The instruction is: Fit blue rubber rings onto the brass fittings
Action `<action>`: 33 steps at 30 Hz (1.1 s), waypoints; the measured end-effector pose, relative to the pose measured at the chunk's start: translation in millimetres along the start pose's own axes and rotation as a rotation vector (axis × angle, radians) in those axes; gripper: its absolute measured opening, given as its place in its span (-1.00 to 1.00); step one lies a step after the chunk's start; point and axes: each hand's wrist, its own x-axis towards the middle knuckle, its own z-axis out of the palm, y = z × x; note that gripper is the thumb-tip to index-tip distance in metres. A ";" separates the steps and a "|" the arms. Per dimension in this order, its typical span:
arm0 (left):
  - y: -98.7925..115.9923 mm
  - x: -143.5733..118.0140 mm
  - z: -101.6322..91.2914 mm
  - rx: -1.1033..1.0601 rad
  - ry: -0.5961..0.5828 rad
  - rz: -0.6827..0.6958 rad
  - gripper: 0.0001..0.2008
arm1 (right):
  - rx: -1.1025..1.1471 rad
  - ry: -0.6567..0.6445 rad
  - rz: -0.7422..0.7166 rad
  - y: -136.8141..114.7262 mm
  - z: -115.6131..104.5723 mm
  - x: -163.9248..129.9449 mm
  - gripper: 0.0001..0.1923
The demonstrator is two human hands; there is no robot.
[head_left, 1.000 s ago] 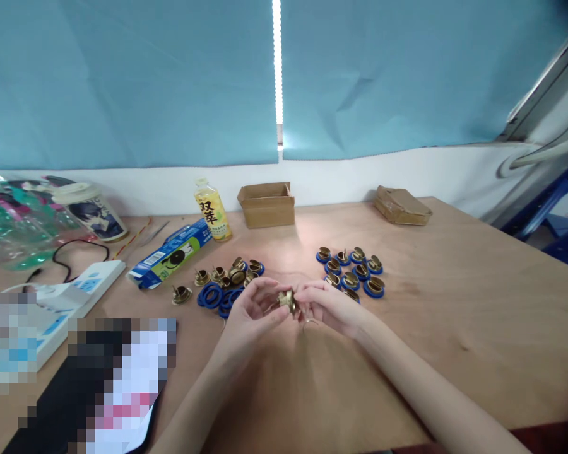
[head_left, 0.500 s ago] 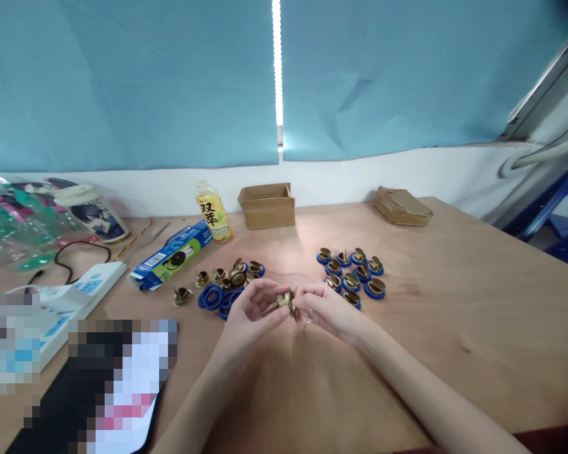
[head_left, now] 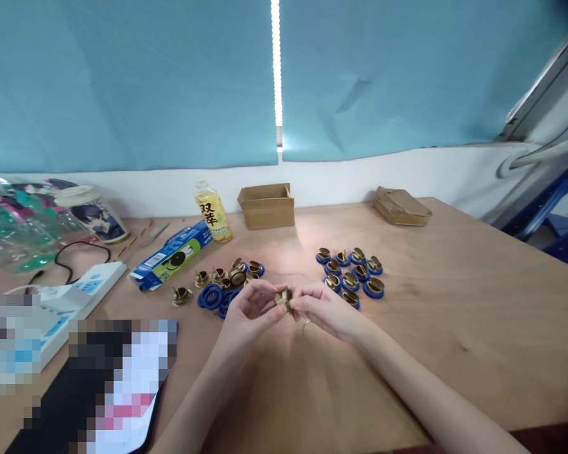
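Note:
Between the fingertips of both hands is a small brass fitting (head_left: 283, 299), partly covered by the fingers. My left hand (head_left: 253, 312) pinches it from the left, and my right hand (head_left: 325, 310) grips it from the right. Just left of my left hand lie several blue rubber rings (head_left: 211, 296) in a heap. Behind them sit several brass fittings without rings, among them one brass piece (head_left: 182, 296) off to the left. Beyond my right hand stands a group of brass fittings with blue rings (head_left: 350, 282) around their bases.
An open cardboard box (head_left: 267, 208), a yellow drink bottle (head_left: 213, 212) and a blue carton (head_left: 173, 255) stand toward the back. A flattened cardboard box (head_left: 401, 207) lies at the back right. A power strip (head_left: 82, 299) and a phone (head_left: 127, 391) are on the left.
Both hands and the brass fitting have shifted very slightly left. The fingers still close on the fitting, and the things on the table lie as before.

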 end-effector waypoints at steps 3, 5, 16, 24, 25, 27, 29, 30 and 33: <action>1.2 -0.5 0.2 0.001 0.010 -0.008 -0.76 | -0.017 -0.007 0.004 0.1 -0.9 -0.5 -0.78; 2.1 -0.6 0.3 0.019 0.018 -0.016 -0.76 | -0.021 -0.022 0.011 -0.6 -1.7 -0.8 -0.76; 1.9 0.0 0.9 0.068 0.021 -0.033 -0.75 | 0.126 -0.085 0.057 -3.4 -4.6 -1.4 -0.69; 5.9 -1.9 6.7 0.094 0.042 -0.019 -0.79 | 0.090 -0.105 0.025 -1.9 -7.9 -3.7 -0.76; 5.6 -2.0 6.9 0.098 0.048 -0.012 -0.80 | 0.089 -0.103 0.028 -2.7 -7.0 -3.9 -0.77; 4.3 -2.1 6.7 0.083 0.061 -0.017 -0.81 | 0.073 -0.090 0.030 -4.7 -4.3 -4.0 -0.77; 2.6 -2.4 5.9 0.039 0.072 -0.039 -0.78 | 0.024 -0.064 0.007 -7.0 -1.6 -3.6 -0.77; 1.8 -2.6 5.4 0.013 0.076 -0.052 -0.77 | -0.004 -0.045 -0.009 -8.2 -0.6 -3.3 -0.76; -0.2 -2.9 4.5 -0.021 0.083 -0.083 -0.76 | -0.115 0.023 -0.041 -11.2 0.2 -2.4 -0.75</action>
